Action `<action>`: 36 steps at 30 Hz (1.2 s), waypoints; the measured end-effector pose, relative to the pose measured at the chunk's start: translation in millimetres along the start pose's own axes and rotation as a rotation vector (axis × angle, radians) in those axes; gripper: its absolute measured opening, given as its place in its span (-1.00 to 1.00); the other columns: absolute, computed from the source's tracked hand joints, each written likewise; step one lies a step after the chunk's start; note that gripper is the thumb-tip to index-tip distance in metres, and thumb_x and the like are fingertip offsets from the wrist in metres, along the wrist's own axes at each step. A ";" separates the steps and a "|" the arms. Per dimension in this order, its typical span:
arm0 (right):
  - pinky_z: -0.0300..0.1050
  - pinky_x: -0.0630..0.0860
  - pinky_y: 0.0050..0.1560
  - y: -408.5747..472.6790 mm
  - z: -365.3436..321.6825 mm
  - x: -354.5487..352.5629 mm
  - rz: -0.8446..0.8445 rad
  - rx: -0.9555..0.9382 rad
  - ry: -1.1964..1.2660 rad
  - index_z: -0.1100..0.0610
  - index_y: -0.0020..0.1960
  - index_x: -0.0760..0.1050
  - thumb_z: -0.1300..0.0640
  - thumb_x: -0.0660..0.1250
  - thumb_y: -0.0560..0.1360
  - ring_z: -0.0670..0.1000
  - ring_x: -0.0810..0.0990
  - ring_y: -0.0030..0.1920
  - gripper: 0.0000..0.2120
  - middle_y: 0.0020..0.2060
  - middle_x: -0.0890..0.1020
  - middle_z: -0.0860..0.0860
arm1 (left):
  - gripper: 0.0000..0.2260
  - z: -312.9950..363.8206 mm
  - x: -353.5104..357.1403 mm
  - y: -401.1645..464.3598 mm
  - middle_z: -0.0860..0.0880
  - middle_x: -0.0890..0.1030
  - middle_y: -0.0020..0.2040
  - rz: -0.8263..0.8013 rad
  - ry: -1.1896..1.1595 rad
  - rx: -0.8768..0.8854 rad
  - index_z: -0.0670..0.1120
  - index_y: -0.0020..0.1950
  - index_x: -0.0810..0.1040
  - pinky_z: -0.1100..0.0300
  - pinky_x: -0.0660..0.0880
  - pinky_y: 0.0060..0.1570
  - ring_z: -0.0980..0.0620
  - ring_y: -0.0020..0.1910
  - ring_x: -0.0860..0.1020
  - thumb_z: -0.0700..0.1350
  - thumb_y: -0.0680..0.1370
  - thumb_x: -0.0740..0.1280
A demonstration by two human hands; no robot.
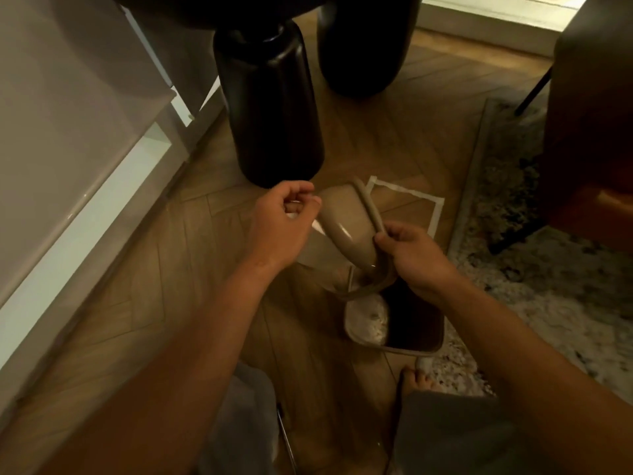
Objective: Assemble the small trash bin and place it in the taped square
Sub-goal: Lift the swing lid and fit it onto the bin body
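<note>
I hold a beige, rounded bin part (346, 217) with a thick rim, tilted above the floor. My right hand (416, 258) grips its rim at the near right end. My left hand (282, 222) is curled at the part's far left corner, fingertips pinched against its edge; something pale shows inside the fingers. Just below, a beige ring-shaped frame (364, 293) hangs or rests over the open bin body (394, 351), which stands on the floor with a dark inside. The white taped square (435, 214) lies on the wooden floor behind the held part, partly hidden by it.
A black, bulbous table leg (270, 108) stands right behind the square, with a second one (363, 46) farther back. A white cabinet (68, 132) runs along the left. A speckled rug (534, 269) and a dark chair (589, 132) are on the right. My bare foot (416, 378) is near the bin body.
</note>
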State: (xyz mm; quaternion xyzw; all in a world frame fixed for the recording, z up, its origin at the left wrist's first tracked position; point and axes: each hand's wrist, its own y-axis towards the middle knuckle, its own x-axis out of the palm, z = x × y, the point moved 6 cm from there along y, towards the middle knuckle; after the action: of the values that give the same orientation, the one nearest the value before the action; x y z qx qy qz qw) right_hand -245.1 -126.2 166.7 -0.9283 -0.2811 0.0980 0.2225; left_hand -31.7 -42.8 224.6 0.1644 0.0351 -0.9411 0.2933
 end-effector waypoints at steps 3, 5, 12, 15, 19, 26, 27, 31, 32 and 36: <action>0.07 0.66 -0.12 5.6 7.4 -19.7 0.064 0.067 0.169 0.10 0.13 0.67 0.10 0.23 0.68 0.16 0.73 -0.05 -0.77 -0.02 0.74 0.15 | -0.76 -2.7 8.3 4.7 0.24 0.64 0.05 0.044 -0.007 0.003 0.28 0.13 0.55 0.39 0.55 -0.11 0.29 0.05 0.61 0.20 0.48 0.38; 0.09 0.66 -0.05 8.0 9.0 -31.0 0.087 0.088 0.245 0.14 0.13 0.67 0.12 0.21 0.69 0.19 0.71 0.00 -0.74 0.03 0.72 0.20 | -0.71 -10.4 14.4 8.3 0.23 0.59 0.13 0.035 0.015 -0.037 0.31 0.16 0.51 0.32 0.55 -0.06 0.26 0.11 0.58 0.26 0.45 0.36; 0.10 0.59 0.19 8.7 -1.2 -59.0 0.186 0.100 0.533 0.19 0.34 0.56 0.21 0.17 0.70 0.12 0.67 0.08 -0.71 0.12 0.70 0.16 | -0.06 -46.5 40.8 5.0 0.04 0.42 0.47 -0.167 0.086 -0.360 0.08 0.57 0.20 0.14 0.45 0.15 -0.04 0.37 0.46 0.52 0.31 0.29; 0.18 0.50 0.27 9.3 -2.1 -65.4 0.172 0.124 0.586 0.14 0.38 0.55 0.19 0.15 0.70 0.11 0.66 0.04 -0.68 0.12 0.68 0.14 | 0.00 -52.7 50.2 -0.6 0.15 0.52 0.31 -0.250 -0.011 -0.454 0.08 0.56 0.22 0.01 0.53 0.17 -0.02 0.31 0.52 0.59 0.27 0.28; 0.06 0.61 0.08 10.0 -1.2 -71.1 0.171 0.109 0.599 0.10 0.35 0.59 0.22 0.14 0.70 0.10 0.70 0.05 -0.67 0.13 0.71 0.12 | -0.15 -57.7 64.0 -6.5 0.28 0.57 0.08 -0.345 -0.106 -0.501 0.14 0.47 0.36 0.20 0.52 -0.08 0.16 0.12 0.56 0.57 0.30 0.27; 0.08 0.61 0.19 22.0 21.7 -94.6 0.373 0.105 0.229 -0.03 0.27 0.62 0.06 0.22 0.68 0.05 0.69 0.15 -0.74 0.09 0.73 -0.02 | -0.27 -78.1 78.2 -13.9 0.14 0.56 0.32 -0.386 -0.077 -0.509 0.17 0.52 0.34 -0.02 0.49 0.30 0.07 0.28 0.54 0.45 0.41 0.28; 0.09 0.58 0.24 21.7 26.4 -96.1 0.380 0.115 0.128 -0.06 0.25 0.62 -0.05 0.22 0.67 0.03 0.67 0.17 -0.74 0.11 0.72 -0.04 | -0.32 -81.8 80.4 -15.6 0.15 0.56 0.32 -0.396 -0.070 -0.517 0.18 0.53 0.32 -0.01 0.48 0.31 0.08 0.27 0.53 0.40 0.47 0.28; 0.12 0.40 0.40 15.7 46.6 -96.1 0.300 0.195 -0.153 -0.05 0.47 0.49 -0.47 0.10 0.49 0.07 0.53 0.34 -0.27 0.35 0.59 0.00 | -0.40 -93.9 93.0 -26.2 0.21 0.54 0.20 -0.448 -0.045 -0.545 0.16 0.58 0.24 0.14 0.49 0.19 0.11 0.19 0.54 0.25 0.57 0.30; 0.06 0.39 0.39 14.8 51.0 -95.7 0.278 0.209 -0.181 -0.05 0.49 0.46 -0.49 0.08 0.49 0.10 0.50 0.38 -0.24 0.40 0.55 0.02 | -0.40 -96.4 96.8 -29.3 0.15 0.54 0.25 -0.465 -0.031 -0.559 0.14 0.58 0.24 0.11 0.48 0.21 0.06 0.24 0.53 0.23 0.58 0.30; 0.01 0.34 0.31 9.1 68.8 -99.4 0.274 0.281 -0.327 0.05 0.53 0.40 -0.45 -0.02 0.57 0.19 0.42 0.45 -0.23 0.49 0.44 0.12 | -0.42 -105.3 108.0 -40.3 -0.01 0.50 0.43 -0.524 0.014 -0.599 0.07 0.57 0.25 -0.07 0.45 0.36 -0.05 0.36 0.49 0.15 0.60 0.33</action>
State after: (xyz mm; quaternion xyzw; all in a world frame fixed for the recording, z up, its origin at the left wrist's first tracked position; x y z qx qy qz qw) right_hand -343.6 -164.5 107.4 -0.8896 -0.1684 0.3142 0.2855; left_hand -107.6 -50.8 88.3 0.0635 0.3510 -0.9310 0.0781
